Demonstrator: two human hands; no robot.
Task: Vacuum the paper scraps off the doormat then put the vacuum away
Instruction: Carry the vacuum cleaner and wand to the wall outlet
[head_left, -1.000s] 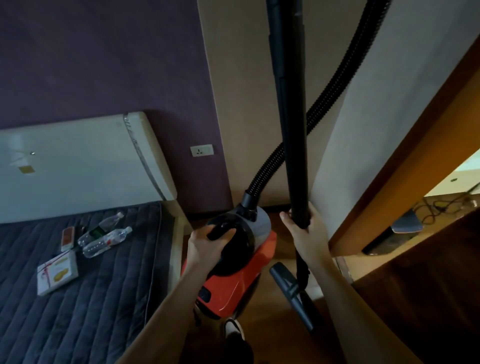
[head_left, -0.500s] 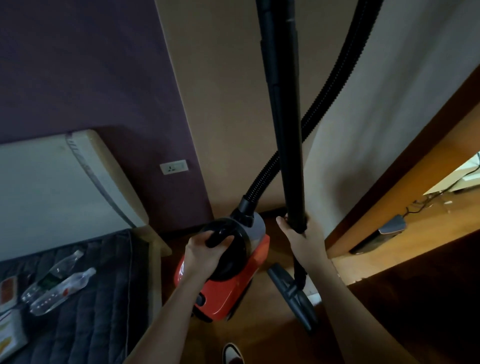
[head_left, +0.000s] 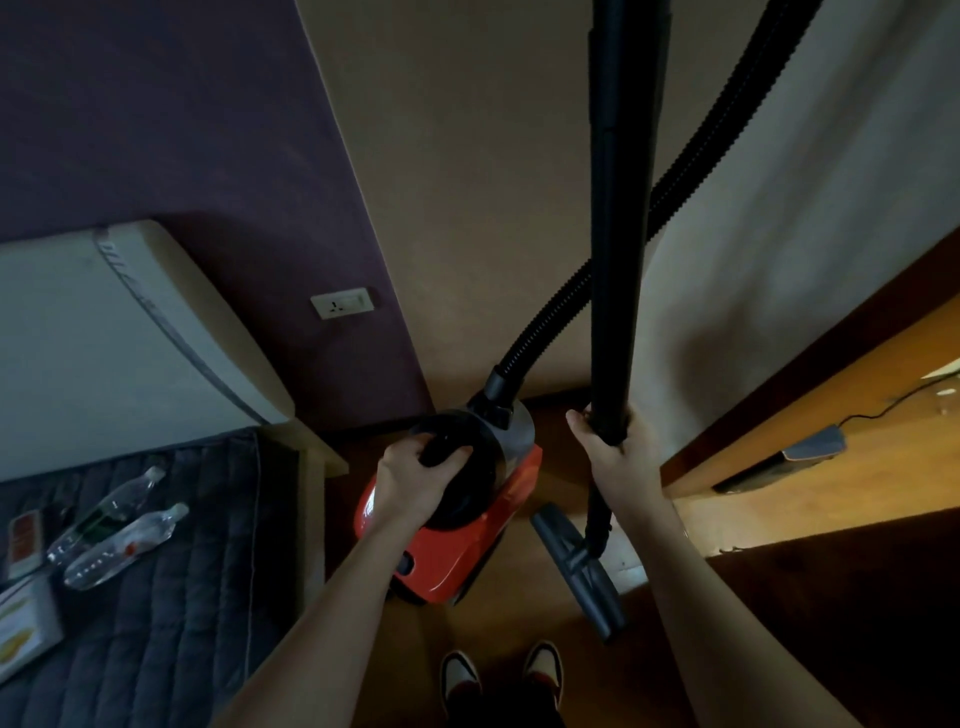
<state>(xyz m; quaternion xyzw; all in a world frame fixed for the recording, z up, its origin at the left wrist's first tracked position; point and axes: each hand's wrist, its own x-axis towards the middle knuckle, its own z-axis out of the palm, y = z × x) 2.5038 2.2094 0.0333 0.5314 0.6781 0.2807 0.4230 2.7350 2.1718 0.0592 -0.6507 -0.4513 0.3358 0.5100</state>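
Observation:
The red and black canister vacuum (head_left: 457, 545) hangs just above the wooden floor in the corner. My left hand (head_left: 410, 480) grips its black carry handle on top. My right hand (head_left: 615, 457) grips the upright black wand (head_left: 621, 234), which runs up out of the frame. The ribbed black hose (head_left: 691, 171) curves from the canister's top up to the right. The black floor nozzle (head_left: 576, 566) angles below my right hand, close to the floor. No doormat or paper scraps are in view.
A bed with a dark quilt (head_left: 156, 597) and pale headboard (head_left: 104, 332) stands at the left, with plastic bottles (head_left: 114, 530) and boxes on it. A wall socket (head_left: 343, 303) sits on the purple wall. A wooden door frame (head_left: 810, 374) stands to the right. My shoes (head_left: 501, 675) show below.
The view has swung back left, showing more of the bed. My shoes have come into view. Both hands keep their grips on the handle and the wand.

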